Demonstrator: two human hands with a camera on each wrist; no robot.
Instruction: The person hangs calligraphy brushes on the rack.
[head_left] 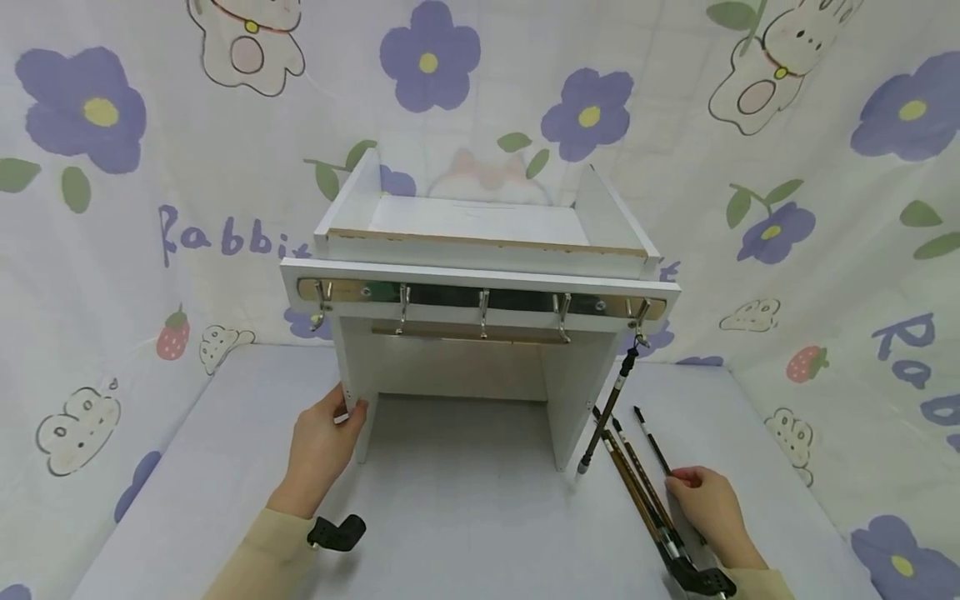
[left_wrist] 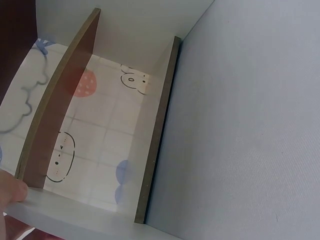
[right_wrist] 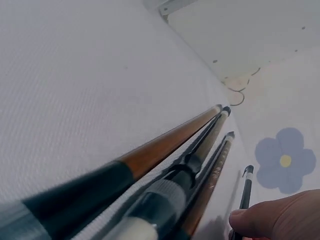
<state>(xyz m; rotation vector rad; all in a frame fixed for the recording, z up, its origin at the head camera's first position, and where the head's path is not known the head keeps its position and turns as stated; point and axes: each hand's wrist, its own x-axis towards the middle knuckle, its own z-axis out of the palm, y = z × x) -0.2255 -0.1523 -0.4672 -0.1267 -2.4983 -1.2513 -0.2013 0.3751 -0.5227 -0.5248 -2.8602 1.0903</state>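
Observation:
My left hand grips the front edge of the left side panel of a white shelf stand. In the left wrist view its thumb lies on the panel beside a crosspiece. To the right of the stand, my right hand pinches a thin dark calligraphy brush between thumb and fingers. Part of that brush is hidden by the hand; its capped-looking end points away. Several other brushes lie side by side on the table, left of the right hand. Another brush hangs from the rightmost hook.
A metal strip with several double hooks runs along the stand's front board. Above it is an open tray top. The white tabletop meets a curtain printed with flowers and rabbits.

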